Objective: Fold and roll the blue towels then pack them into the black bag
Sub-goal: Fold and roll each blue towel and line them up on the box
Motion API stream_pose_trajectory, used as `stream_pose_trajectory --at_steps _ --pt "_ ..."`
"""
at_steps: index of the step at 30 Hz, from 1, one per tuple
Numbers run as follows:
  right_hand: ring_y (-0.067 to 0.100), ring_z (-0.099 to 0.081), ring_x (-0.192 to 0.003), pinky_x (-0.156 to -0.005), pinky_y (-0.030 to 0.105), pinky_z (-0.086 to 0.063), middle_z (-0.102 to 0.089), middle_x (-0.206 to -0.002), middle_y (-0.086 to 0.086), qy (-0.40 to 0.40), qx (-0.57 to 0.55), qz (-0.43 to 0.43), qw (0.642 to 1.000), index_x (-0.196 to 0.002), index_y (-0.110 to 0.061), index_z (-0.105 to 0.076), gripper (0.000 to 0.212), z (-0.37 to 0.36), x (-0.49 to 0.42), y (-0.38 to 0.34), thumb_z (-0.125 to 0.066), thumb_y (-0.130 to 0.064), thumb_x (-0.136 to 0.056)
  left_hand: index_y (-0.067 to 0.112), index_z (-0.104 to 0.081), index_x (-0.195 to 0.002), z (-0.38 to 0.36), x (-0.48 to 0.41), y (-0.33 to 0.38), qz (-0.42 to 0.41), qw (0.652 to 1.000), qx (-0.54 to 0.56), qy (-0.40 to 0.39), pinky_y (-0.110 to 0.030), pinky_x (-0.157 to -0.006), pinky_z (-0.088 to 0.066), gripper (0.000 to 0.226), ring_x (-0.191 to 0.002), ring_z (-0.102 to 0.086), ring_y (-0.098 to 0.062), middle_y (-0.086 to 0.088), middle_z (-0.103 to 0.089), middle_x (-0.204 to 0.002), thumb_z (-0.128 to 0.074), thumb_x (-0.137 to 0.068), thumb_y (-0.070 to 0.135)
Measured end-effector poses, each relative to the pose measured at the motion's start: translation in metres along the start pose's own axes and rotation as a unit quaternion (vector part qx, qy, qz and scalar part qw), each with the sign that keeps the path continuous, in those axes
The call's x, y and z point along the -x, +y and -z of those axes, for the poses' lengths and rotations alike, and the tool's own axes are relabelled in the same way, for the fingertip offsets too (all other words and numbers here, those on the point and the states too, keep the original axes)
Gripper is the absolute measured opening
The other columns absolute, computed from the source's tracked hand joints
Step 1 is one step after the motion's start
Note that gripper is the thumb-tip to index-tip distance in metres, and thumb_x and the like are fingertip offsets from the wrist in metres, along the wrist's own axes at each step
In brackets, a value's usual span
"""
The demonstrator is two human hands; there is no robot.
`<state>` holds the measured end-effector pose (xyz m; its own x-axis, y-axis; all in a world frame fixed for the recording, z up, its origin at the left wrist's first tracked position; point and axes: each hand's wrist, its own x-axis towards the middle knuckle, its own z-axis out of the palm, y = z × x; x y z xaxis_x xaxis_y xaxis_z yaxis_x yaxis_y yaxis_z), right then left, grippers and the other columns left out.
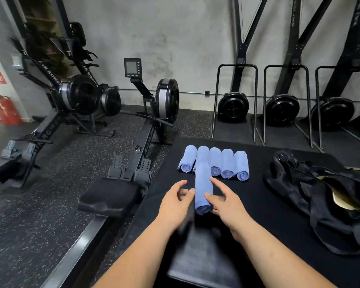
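Left hand (pixel 175 202) fingers hung loose, just touching; right hand (pixel 227 204) lightly pinched the half-rolled blue cloth towel (pixel 204 177) mid black worktop (pixel 258 204), guessing so it wouldn't unroll.

Half-rolled towel (pixel 204 183) on tabletop (pixel 268 194), far end in row of rolled towels (pixel 227 163): one left of it, three right. Left hand (pixel 175 204) just left of near end; right hand (pixel 227 202) holds near end. Bag (pixel 330 204) well right. Rowing machine (pixel 154 104) behind-left.
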<state>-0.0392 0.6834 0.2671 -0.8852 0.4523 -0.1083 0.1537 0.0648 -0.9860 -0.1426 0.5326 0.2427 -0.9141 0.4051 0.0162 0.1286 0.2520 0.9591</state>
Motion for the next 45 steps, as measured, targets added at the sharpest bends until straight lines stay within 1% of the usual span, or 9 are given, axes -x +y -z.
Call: stream_pose_trajectory --at_steps 2,7,10,18,23,28,33,36,45 --pt "0.018 -0.075 -0.098 -0.096 0.036 -0.06 -0.078 -0.098 0.006 0.018 0.01 0.0 1.0 -0.142 -0.048 -0.056 0.053 -0.002 -0.02 -0.001 -0.073 -0.025 -0.097 0.04 -0.056 -0.142 0.006 -0.013 -0.009 -0.015 0.998 -0.053 0.014 -0.004 -0.083 -0.04 0.047 -0.104 -0.061 0.01 0.016 -0.067 -0.115 -0.069 -0.098 0.048" --pt "0.016 -0.072 -0.102 -0.102 0.043 -0.056 -0.075 -0.102 0.0 0.05 0.035 -0.008 0.998 -0.13 -0.063 -0.059 0.05 -0.007 -0.08 -0.005 -0.076 -0.037 -0.091 0.034 -0.043 -0.157 0.014 -0.045 -0.039 -0.046 0.986 -0.157 0.018 -0.027 -0.112 -0.039 0.065 -0.134 -0.05 -0.005 0.012 -0.055 -0.145 -0.065 -0.098 0.053" --pt "0.021 -0.071 -0.101 -0.101 0.044 -0.057 -0.072 -0.104 0.005 0.068 0.056 -0.008 0.996 -0.131 -0.065 -0.056 0.052 -0.01 -0.115 -0.01 -0.075 -0.042 -0.089 0.031 -0.037 -0.16 0.013 -0.06 -0.054 -0.061 0.977 -0.204 0.019 -0.028 -0.119 -0.033 0.07 -0.144 -0.04 -0.008 0.012 -0.047 -0.157 -0.061 -0.1 0.055" --pt "0.022 -0.064 -0.099 -0.088 0.035 -0.055 -0.062 -0.133 -0.002 0.093 0.134 -0.004 0.987 -0.147 -0.053 -0.05 0.055 -0.016 -0.204 -0.028 -0.065 -0.041 -0.096 0.027 -0.028 -0.165 -0.004 -0.094 -0.081 -0.108 0.918 -0.377 0.068 -0.039 -0.13 -0.013 0.076 -0.162 -0.001 -0.019 0.004 -0.025 -0.172 -0.033 -0.102 0.07" --pt "0.025 -0.056 -0.124 -0.098 0.033 -0.046 -0.053 -0.147 -0.004 0.091 0.218 -0.011 0.972 -0.156 -0.041 -0.044 0.056 -0.02 -0.245 -0.03 -0.058 -0.039 -0.102 0.026 -0.023 -0.166 -0.014 -0.092 -0.083 -0.111 0.9 -0.415 0.075 -0.04 -0.131 -0.011 0.079 -0.161 0.013 -0.015 0.003 -0.01 -0.175 -0.027 -0.102 0.072" --pt "0.029 -0.052 -0.132 -0.097 0.036 -0.043 -0.048 -0.153 0.0 0.102 0.293 -0.011 0.951 -0.158 -0.034 -0.04 0.057 -0.037 -0.269 -0.027 -0.05 -0.035 -0.102 0.026 -0.023 -0.166 -0.015 -0.092 -0.085 -0.104 0.896 -0.424 0.077 -0.04 -0.13 -0.013 0.08 -0.161 0.014 -0.013 0.004 -0.01 -0.175 -0.026 -0.102 0.073" --pt "0.034 -0.05 -0.122 -0.091 0.043 -0.045 -0.052 -0.139 0.012 0.124 0.377 -0.007 0.918 -0.147 -0.025 -0.049 0.047 -0.049 -0.272 -0.017 -0.045 -0.036 -0.101 0.025 -0.027 -0.165 -0.015 -0.093 -0.086 -0.1 0.894 -0.429 0.076 -0.039 -0.13 -0.013 0.078 -0.162 0.008 -0.015 0.001 -0.016 -0.174 -0.028 -0.102 0.072" --pt "0.037 -0.042 -0.13 -0.1 0.045 -0.041 -0.048 -0.141 0.016 0.143 0.426 -0.002 0.893 -0.153 -0.027 -0.045 0.05 -0.049 -0.266 -0.014 -0.043 -0.041 -0.104 0.024 -0.03 -0.164 -0.015 -0.093 -0.085 -0.101 0.895 -0.428 0.078 -0.038 -0.13 -0.013 0.078 -0.162 0.006 -0.016 0.0 -0.019 -0.173 -0.029 -0.102 0.071" --pt "0.031 -0.031 -0.144 -0.109 0.046 -0.039 -0.026 -0.168 0.0 0.079 0.524 0.086 0.844 -0.161 -0.033 -0.032 0.06 -0.038 -0.247 -0.002 -0.036 -0.058 -0.107 0.025 -0.028 -0.164 -0.015 -0.093 -0.086 -0.101 0.894 -0.43 0.076 -0.039 -0.13 -0.016 0.078 -0.162 0.004 -0.016 0.001 -0.02 -0.173 -0.028 -0.102 0.072"
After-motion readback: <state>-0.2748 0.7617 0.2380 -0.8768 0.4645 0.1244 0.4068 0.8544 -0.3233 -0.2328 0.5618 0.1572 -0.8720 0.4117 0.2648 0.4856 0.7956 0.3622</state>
